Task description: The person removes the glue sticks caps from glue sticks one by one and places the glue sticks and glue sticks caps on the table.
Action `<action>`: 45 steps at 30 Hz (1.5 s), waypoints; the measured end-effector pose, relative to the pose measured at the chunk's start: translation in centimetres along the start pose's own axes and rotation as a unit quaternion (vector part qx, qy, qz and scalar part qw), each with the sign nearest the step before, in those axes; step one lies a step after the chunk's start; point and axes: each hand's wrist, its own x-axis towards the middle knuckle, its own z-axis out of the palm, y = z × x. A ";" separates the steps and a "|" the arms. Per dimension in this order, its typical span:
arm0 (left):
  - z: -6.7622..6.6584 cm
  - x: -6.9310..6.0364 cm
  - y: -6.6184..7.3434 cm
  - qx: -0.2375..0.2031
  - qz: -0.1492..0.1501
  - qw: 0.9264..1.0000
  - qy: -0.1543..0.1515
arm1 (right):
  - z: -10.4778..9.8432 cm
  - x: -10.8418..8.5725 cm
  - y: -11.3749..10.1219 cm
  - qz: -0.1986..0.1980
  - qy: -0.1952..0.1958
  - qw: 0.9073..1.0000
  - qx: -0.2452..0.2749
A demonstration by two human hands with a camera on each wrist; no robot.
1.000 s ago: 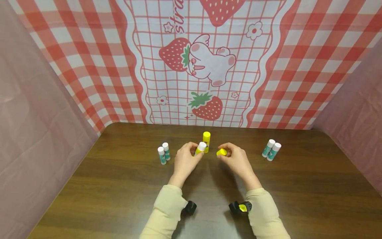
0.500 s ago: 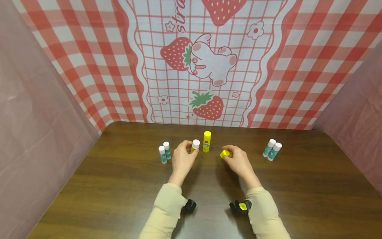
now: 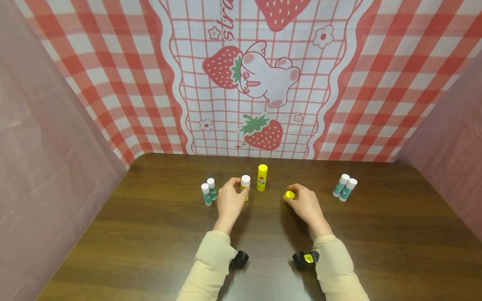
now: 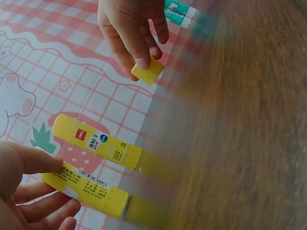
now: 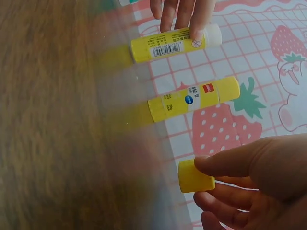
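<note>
Shifted since one second ago: yellow cap (image 3: 289,195), moved rightward, right of centre, pinched in the right hand (image 3: 306,205); white-topped yellow glue stick (image 5: 165,45), moved leftward, upright at lower centre, gripped by the left hand (image 3: 230,200). Standing on the table (image 3: 268,238): capped yellow glue stick (image 3: 262,178), between both hands; teal stick pair (image 3: 207,197), left; second teal pair (image 3: 347,192), right.

One tabletop (image 3: 260,238). Around its middle: four teal-and-white glue sticks, a first pair (image 3: 206,195) at ten o'clock, a second pair (image 3: 347,191) at two; two yellow glue sticks, a yellow-topped one (image 3: 262,178) at twelve, a white-topped one (image 5: 170,44) near eleven; one separate yellow cap (image 3: 288,195) between one and two. One left hand (image 3: 230,200), one right hand (image 3: 306,205). Two wrist cameras (image 3: 241,259).
</note>
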 end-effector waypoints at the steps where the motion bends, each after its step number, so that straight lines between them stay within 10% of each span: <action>1: 0.0 0.0 0.0 -0.002 -0.001 1.000 0.002 | 0.0 0.0 0.0 0.000 0.000 1.000 -0.002; 45: 0.6 -0.1 -0.7 0.015 -0.028 0.999 -0.006 | 1.0 0.0 0.7 0.000 0.002 0.999 -0.047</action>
